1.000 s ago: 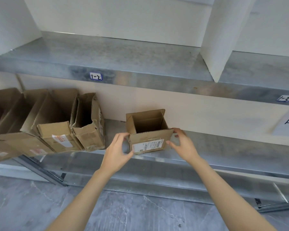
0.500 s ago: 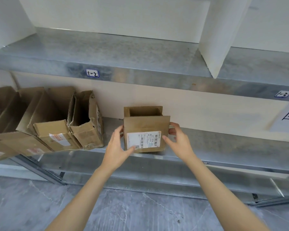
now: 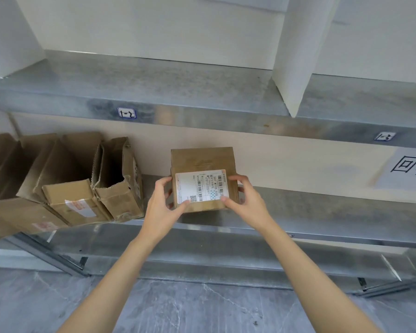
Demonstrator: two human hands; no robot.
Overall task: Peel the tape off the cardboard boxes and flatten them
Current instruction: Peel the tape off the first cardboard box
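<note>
A small brown cardboard box [image 3: 202, 161] stands on the lower metal shelf [image 3: 322, 207], its labelled side turned toward me. A white shipping label [image 3: 201, 186] with barcodes covers that face. My left hand [image 3: 160, 207] grips the box's left edge, thumb on the label's lower left corner. My right hand [image 3: 246, 200] grips the right edge, thumb at the label's lower right corner. Tape on the box is hard to make out.
Several opened cardboard boxes [image 3: 77, 183] lean together on the same shelf to the left. An upper metal shelf [image 3: 154, 92] hangs above, with a white divider [image 3: 298, 56]. A paper sign [image 3: 408, 169] is stuck to the back wall on the right. Grey marble floor lies below.
The box has been tipped toward me: a second ago its open top faced up, now the labelled face is toward me and the opening is out of sight. Both hands stayed on its sides.
</note>
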